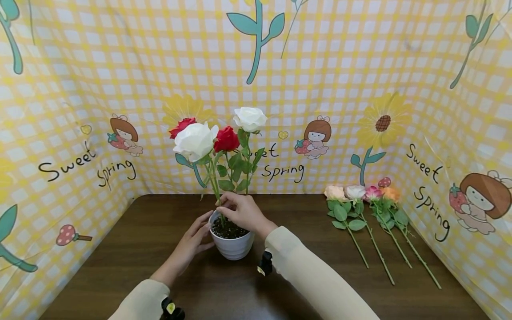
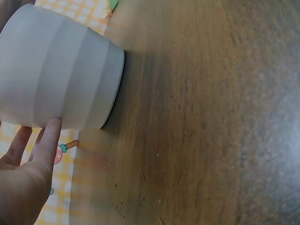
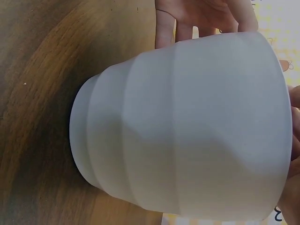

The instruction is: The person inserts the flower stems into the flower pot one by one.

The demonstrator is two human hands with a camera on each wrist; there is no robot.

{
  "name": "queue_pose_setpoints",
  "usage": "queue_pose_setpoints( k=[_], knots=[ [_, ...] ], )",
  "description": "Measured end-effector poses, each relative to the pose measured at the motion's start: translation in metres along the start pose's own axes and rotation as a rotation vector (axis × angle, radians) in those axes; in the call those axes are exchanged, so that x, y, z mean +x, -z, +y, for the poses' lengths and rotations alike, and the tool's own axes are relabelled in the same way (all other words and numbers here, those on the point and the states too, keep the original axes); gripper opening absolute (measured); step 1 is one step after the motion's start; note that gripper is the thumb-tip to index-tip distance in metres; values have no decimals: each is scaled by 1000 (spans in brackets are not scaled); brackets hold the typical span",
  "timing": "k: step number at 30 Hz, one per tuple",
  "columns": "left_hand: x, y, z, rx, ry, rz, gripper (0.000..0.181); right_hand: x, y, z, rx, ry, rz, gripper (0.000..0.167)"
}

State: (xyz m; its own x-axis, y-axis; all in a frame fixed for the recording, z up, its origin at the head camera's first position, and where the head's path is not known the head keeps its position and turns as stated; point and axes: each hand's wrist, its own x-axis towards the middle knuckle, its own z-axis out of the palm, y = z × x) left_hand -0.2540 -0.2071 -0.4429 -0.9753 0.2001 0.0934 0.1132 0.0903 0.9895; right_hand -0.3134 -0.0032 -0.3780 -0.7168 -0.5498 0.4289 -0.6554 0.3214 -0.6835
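On the counter, white pot stands upright, roses rising above its soil. Left hand: fingers nearly straight, touching the pot's side, presumably steadying it. Right hand: fingers closed, pinching a stem low, likely for control near the base. Loose roses lie right, well apart.

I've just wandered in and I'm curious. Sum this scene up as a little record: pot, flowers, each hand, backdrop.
Pot: white, ridged, upright on dark table, holding dark soil
Flowers above pot: two white roses, two red roses
Flowers lying at right: peach rose, pale rose, pink rose, orange rose
Left hand: touches pot's side
Right hand: pinches stem
Backdrop: yellow-checked, printed "Sweet Spring"
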Motion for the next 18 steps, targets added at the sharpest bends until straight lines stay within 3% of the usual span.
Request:
queue_pose_setpoints(
  k=[18],
  knots=[
    [-2,-2,2,3,-19,14,49,3,-3,0,-117,26,10,11]
  ],
)
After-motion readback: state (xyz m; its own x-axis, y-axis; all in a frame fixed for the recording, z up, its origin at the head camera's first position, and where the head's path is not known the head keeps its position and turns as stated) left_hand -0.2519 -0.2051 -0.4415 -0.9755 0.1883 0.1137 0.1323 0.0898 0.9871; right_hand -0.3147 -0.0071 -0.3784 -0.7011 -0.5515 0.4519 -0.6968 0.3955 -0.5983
